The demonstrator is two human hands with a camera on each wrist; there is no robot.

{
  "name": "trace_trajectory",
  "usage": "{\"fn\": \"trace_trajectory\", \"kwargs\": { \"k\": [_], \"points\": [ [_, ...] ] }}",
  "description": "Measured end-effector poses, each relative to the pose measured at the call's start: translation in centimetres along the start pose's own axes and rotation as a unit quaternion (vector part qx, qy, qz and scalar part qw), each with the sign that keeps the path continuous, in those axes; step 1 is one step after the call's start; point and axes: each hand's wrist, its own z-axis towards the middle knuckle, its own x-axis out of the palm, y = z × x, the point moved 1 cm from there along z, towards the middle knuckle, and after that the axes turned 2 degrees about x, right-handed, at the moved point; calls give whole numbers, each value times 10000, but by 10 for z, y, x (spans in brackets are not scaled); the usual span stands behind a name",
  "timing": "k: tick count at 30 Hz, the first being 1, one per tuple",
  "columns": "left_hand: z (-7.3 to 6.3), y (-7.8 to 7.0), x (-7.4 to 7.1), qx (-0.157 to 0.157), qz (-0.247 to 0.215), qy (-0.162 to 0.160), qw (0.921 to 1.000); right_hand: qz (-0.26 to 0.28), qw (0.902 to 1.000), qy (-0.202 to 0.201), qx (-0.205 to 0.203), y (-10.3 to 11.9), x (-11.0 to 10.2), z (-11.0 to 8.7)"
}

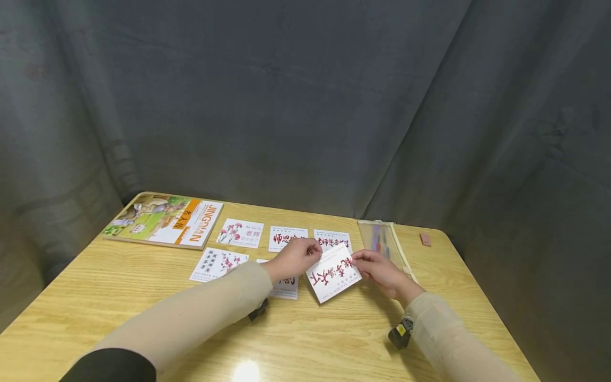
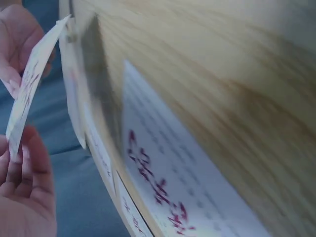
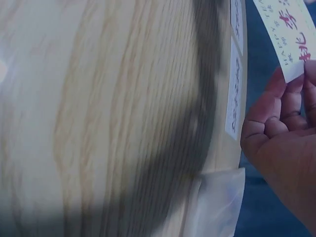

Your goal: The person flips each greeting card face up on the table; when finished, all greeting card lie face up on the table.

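Between both hands a white card (image 1: 334,273) with red brush lettering is held up, tilted above the table. My left hand (image 1: 297,258) pinches its upper left edge. At the card's right edge, my right hand (image 1: 384,273) grips it between thumb and fingers. Behind and left of the held card lie more cards on the table: a flower card (image 1: 239,233), a second flower card (image 1: 219,264), and two red-lettered cards, one left (image 1: 281,236) and one right (image 1: 331,239). Another lettered card (image 1: 285,289) is partly hidden beneath my left hand and wrist.
A thick book (image 1: 164,220) lies at the table's back left. To the right is a see-through zip pouch (image 1: 382,239) with coloured items inside, and beyond it a small pink block (image 1: 425,240). Dark grey curtains (image 1: 267,106) hang just behind the wooden table (image 1: 305,345).
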Motion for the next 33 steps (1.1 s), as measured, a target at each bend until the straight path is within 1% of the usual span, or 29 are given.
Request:
{"fn": "trace_trajectory", "kwargs": {
  "k": [2, 4, 7, 9, 11, 12, 14, 16, 18, 20, 21, 22, 24, 26, 27, 31, 32, 33],
  "points": [
    [1, -2, 0, -57, 11, 152, 9999, -15, 9999, 107, -28, 2, 3, 1],
    [0, -4, 0, -193, -44, 312, 9993, -56, 9997, 199, -89, 3, 6, 1],
    [-1, -5, 0, -496, -174, 584, 9969, -71, 9998, 177, -70, 4, 8, 2],
    [-2, -5, 0, -606, -244, 768, 9949, -62, 9998, 177, -47, 5, 8, 2],
    [-3, -5, 1, -656, -272, 937, 9931, -48, 9999, 146, -15, 5, 8, 3],
    [-3, -4, 2, -630, -285, 981, 9928, -7, 10000, 96, 19, 6, 8, 3],
    [-4, -4, 2, -629, -474, 972, 9921, 294, 9996, 18, 55, 6, 8, 4],
    [-4, -4, 1, -704, -808, 789, 9911, 779, 9969, -50, 61, 7, 7, 5],
    [-3, -3, 0, -802, -1316, 434, 9871, 1415, 9899, -80, 45, 5, 6, 5],
    [-1, -2, -1, -958, -1905, -13, 9770, 1976, 9803, 15, -7, 2, 5, 4],
    [0, -2, -2, -1028, -2185, -227, 9701, 2146, 9767, 85, -36, 0, 6, 3],
    [1, -2, -2, -1090, -2443, -419, 9627, 2278, 9736, 125, -72, -1, 8, 2],
    [2, -2, -3, -1174, -2793, -699, 9504, 2387, 9709, 123, -148, -4, 13, 0],
    [3, -4, -3, -1266, -3028, -822, 9410, 2386, 9709, -21, -228, -5, 20, 0],
    [2, -4, -2, -1288, -3087, -840, 9387, 2412, 9700, -151, -264, -4, 23, 0],
    [1, -3, 2, -1369, -3210, -784, 9339, 2498, 9641, -848, -298, 0, 28, 3],
    [0, -2, 3, -1405, -3195, -788, 9338, 2494, 9631, -974, -280, 1, 27, 4],
    [0, 0, 4, -1425, -3125, -823, 9356, 2457, 9631, -1063, -260, 2, 24, 4]
  ]
}}
